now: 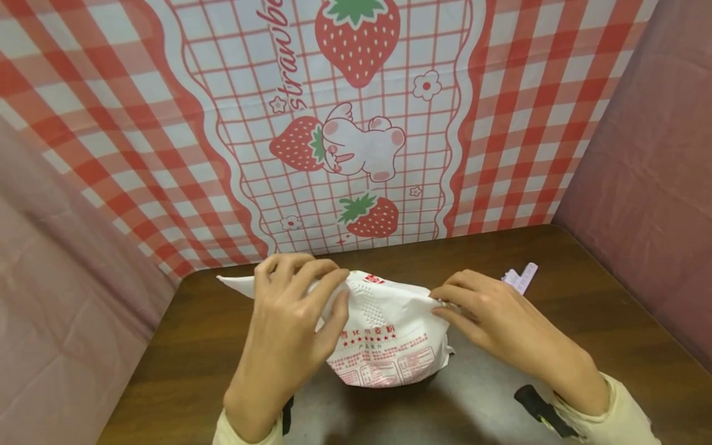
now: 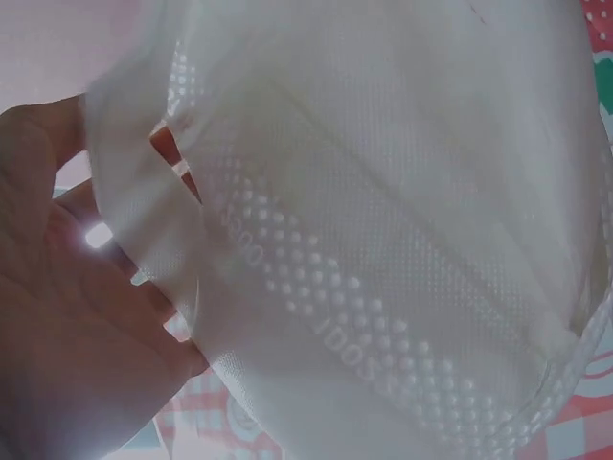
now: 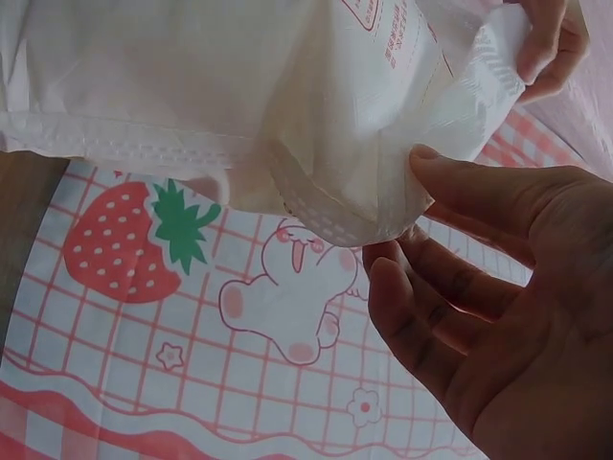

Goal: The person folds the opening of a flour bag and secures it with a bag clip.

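Note:
A white flour bag with red Chinese print stands upright at the middle of the table. My left hand grips its top edge on the left. A narrow white strip of the bag sticks out beyond that hand. In the left wrist view, the left fingers curl round a slotted handle edge of the bag, beside a dotted, embossed band. At the right end of the rim, my right hand pinches the bag. The right wrist view has the thumb and fingers on its folded corner, with the opening parted. What is inside cannot be seen.
A small pale purple object lies on the dark wooden table to the right, beyond the right hand. Behind the table hangs a red and white strawberry cloth. Pinkish cloth walls stand at both sides.

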The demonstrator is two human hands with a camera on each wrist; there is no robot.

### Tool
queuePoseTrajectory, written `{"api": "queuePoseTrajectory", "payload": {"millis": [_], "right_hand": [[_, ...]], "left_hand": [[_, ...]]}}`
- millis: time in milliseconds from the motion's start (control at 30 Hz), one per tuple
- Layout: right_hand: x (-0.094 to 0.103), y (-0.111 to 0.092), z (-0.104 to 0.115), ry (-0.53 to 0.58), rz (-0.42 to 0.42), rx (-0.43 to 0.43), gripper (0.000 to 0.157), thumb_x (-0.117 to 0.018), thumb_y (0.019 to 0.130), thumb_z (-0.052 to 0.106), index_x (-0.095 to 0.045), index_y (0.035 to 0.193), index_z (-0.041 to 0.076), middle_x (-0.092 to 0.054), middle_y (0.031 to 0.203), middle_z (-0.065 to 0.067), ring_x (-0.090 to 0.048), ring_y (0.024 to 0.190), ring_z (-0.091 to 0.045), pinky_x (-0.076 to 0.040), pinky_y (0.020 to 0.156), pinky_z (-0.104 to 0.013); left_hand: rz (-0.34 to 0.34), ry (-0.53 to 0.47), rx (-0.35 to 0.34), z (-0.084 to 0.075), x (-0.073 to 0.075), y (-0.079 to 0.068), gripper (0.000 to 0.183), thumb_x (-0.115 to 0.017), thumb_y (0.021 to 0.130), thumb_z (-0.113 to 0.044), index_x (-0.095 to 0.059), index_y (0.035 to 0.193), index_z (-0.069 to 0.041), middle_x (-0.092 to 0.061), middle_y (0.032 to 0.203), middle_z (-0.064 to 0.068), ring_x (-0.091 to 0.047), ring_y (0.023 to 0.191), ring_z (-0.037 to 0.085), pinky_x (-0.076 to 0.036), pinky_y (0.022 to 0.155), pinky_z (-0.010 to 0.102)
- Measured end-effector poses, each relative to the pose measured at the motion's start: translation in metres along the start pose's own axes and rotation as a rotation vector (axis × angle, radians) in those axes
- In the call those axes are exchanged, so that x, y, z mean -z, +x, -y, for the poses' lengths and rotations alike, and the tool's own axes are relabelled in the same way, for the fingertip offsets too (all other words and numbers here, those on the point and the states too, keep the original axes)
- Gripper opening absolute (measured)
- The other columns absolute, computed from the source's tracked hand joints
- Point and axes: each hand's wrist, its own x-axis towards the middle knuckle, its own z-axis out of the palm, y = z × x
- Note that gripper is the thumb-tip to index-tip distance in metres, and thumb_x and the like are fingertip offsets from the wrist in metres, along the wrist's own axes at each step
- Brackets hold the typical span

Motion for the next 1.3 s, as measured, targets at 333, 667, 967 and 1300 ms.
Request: {"api": "queuePoseTrajectory", "payload": {"millis": [333, 667, 967, 1300], "right_hand": [[0.002, 0.001, -0.002, 0.022, 0.027, -0.007, 0.022, -0.081, 0.080, 0.011, -0.073, 0.099, 0.017, -0.064, 0.096, 0.012, -0.060, 0.084, -0.002, -0.048, 0.071, -0.016], [0.006, 0.001, -0.005, 0.057, 0.053, -0.019, 0.022, -0.082, 0.078, 0.008, -0.074, 0.097, 0.017, -0.063, 0.095, 0.012, -0.058, 0.081, 0.000, -0.042, 0.071, -0.010], [0.001, 0.002, -0.005, 0.060, 0.043, -0.023, 0.023, -0.083, 0.078, 0.009, -0.074, 0.098, 0.015, -0.064, 0.096, 0.011, -0.058, 0.082, -0.001, -0.044, 0.069, -0.010], [-0.009, 0.011, 0.008, 0.110, 0.001, 0.002, 0.043, -0.072, 0.091, 0.031, -0.063, 0.129, 0.013, -0.062, 0.124, 0.006, -0.055, 0.114, -0.013, -0.040, 0.098, -0.030]], "left_hand": [[0.066, 0.045, -0.007, -0.002, 0.000, 0.000, 0.023, -0.075, 0.089, -0.029, -0.074, 0.100, -0.009, -0.070, 0.095, 0.003, -0.057, 0.095, 0.026, -0.036, 0.093, 0.050], [0.113, -0.061, -0.016, 0.006, -0.003, -0.001, 0.014, -0.076, 0.088, -0.020, -0.069, 0.095, -0.010, -0.070, 0.086, -0.002, -0.058, 0.084, 0.018, -0.039, 0.089, 0.043], [0.144, -0.060, -0.021, 0.010, -0.004, -0.002, 0.013, -0.076, 0.088, -0.017, -0.067, 0.094, -0.009, -0.071, 0.084, -0.003, -0.059, 0.080, 0.016, -0.041, 0.086, 0.042], [0.141, -0.084, -0.025, 0.010, -0.004, -0.003, 0.014, -0.077, 0.086, -0.013, -0.068, 0.096, -0.010, -0.070, 0.081, -0.004, -0.059, 0.079, 0.014, -0.041, 0.084, 0.041]]}}
